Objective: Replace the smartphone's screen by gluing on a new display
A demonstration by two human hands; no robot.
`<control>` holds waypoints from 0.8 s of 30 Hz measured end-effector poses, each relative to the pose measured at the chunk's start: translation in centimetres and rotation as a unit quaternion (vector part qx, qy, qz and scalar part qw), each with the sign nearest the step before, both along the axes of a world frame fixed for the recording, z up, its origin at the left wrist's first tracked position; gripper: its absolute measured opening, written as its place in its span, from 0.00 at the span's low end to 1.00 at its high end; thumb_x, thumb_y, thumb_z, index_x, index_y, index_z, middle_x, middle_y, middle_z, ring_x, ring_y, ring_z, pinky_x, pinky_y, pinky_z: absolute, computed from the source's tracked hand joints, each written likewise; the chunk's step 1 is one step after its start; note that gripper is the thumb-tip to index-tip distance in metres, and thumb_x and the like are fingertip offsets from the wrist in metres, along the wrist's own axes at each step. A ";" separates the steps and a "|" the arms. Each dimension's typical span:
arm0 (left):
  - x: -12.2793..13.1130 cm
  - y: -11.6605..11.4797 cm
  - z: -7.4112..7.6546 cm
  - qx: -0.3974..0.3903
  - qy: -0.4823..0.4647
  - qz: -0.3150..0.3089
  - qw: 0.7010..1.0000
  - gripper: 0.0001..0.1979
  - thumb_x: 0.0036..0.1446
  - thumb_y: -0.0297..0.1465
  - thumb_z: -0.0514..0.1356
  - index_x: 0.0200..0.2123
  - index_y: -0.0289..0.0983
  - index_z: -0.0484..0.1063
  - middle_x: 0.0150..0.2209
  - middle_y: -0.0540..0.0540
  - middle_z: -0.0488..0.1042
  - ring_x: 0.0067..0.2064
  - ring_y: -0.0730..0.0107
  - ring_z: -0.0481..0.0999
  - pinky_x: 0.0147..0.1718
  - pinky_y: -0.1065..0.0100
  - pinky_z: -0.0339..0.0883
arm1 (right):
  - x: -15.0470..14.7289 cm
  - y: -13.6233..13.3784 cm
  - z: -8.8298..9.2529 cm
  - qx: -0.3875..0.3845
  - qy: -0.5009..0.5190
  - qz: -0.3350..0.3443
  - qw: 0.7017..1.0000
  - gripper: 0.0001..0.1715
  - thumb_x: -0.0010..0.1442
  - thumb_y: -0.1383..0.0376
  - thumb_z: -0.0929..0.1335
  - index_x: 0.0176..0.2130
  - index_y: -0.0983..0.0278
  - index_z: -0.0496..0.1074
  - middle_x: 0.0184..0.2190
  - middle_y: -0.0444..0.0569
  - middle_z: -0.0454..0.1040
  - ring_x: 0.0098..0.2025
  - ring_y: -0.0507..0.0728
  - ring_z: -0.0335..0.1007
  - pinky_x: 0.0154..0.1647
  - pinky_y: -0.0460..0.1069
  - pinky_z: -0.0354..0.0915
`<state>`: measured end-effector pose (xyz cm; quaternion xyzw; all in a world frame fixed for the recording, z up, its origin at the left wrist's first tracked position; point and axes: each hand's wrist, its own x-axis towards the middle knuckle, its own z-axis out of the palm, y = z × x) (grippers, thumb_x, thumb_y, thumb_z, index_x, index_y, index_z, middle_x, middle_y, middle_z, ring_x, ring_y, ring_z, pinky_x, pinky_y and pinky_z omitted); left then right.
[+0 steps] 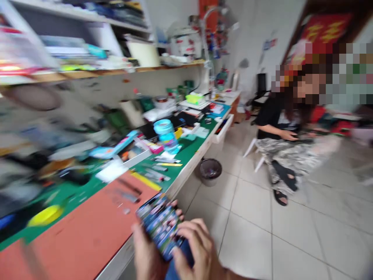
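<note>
A smartphone [159,224] with a lit, colourful screen is at the bottom middle, at the near edge of the workbench. My left hand [145,252] grips it from below and the left, fingertips showing round its far edge. My right hand [194,251] is closed on its lower right corner, thumb on the screen side. The phone hangs over the edge of an orange-red mat [84,229] lying on the green bench top [186,153]. The picture is smeared by motion on the left.
The bench carries a blue lidded bottle [166,136], tweezers and small tools [163,163], a yellow dish [43,216], boxes. Shelves [96,70] hang above. A dark bin [210,171] stands on the tiled floor. A person [279,132] sits on a white stool at right.
</note>
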<state>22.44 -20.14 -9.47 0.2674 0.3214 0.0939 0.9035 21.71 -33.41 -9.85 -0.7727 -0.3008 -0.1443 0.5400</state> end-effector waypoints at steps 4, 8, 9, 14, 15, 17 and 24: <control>-0.4 0.1 0.5 -0.010 -0.068 -0.048 0.997 0.38 0.70 0.58 0.51 0.61 0.32 0.77 0.43 0.34 0.86 0.40 0.51 0.87 0.38 0.57 0.82 | 0.9 -2.4 0.9 0.015 0.010 0.068 0.998 0.16 0.70 0.74 0.62 0.51 0.61 0.74 0.46 0.52 0.81 0.48 0.57 0.77 0.51 0.54 0.77; -1.5 1.1 0.2 -0.037 -0.110 -0.077 0.990 0.40 0.71 0.59 0.49 0.61 0.29 0.75 0.44 0.32 0.84 0.41 0.52 0.86 0.38 0.57 0.81 | 0.5 -3.3 -0.8 0.016 -0.006 0.085 0.996 0.16 0.69 0.75 0.65 0.51 0.61 0.74 0.49 0.55 0.81 0.50 0.60 0.78 0.50 0.58 0.78; -1.8 1.2 0.1 -0.045 -0.114 -0.079 0.989 0.40 0.70 0.59 0.50 0.61 0.29 0.75 0.44 0.32 0.84 0.41 0.52 0.86 0.39 0.57 0.80 | 0.1 -3.5 -1.3 0.006 -0.024 0.099 0.995 0.16 0.68 0.75 0.65 0.52 0.62 0.74 0.50 0.56 0.81 0.50 0.61 0.79 0.50 0.59 0.78; -2.6 1.8 -0.2 -0.044 -0.113 -0.060 0.991 0.43 0.70 0.61 0.49 0.58 0.26 0.76 0.43 0.31 0.84 0.39 0.55 0.85 0.37 0.62 0.79 | -1.0 -3.6 -3.0 -0.049 -0.096 0.174 0.979 0.23 0.65 0.75 0.66 0.57 0.63 0.73 0.55 0.58 0.81 0.52 0.64 0.79 0.51 0.63 0.79; -2.6 1.9 -0.2 -0.041 -0.112 -0.056 0.991 0.43 0.70 0.61 0.48 0.58 0.27 0.76 0.43 0.32 0.84 0.39 0.55 0.85 0.37 0.61 0.79 | -1.1 -3.5 -3.2 -0.050 -0.099 0.183 0.977 0.22 0.65 0.75 0.66 0.57 0.64 0.73 0.55 0.58 0.81 0.51 0.64 0.80 0.50 0.62 0.79; -2.7 2.2 -0.1 -0.038 -0.111 -0.049 0.992 0.42 0.70 0.61 0.47 0.60 0.28 0.75 0.44 0.32 0.84 0.41 0.53 0.86 0.37 0.59 0.80 | -1.0 -3.4 -3.4 -0.045 -0.095 0.192 0.976 0.20 0.64 0.76 0.66 0.54 0.64 0.74 0.54 0.59 0.82 0.50 0.63 0.80 0.49 0.61 0.79; -2.7 3.2 0.1 0.003 -0.106 -0.018 0.994 0.43 0.69 0.62 0.49 0.63 0.30 0.74 0.44 0.33 0.84 0.43 0.51 0.86 0.38 0.56 0.81 | -0.8 -2.5 -3.7 -0.022 -0.097 0.153 0.983 0.30 0.66 0.80 0.66 0.65 0.66 0.70 0.46 0.56 0.83 0.47 0.60 0.80 0.46 0.57 0.79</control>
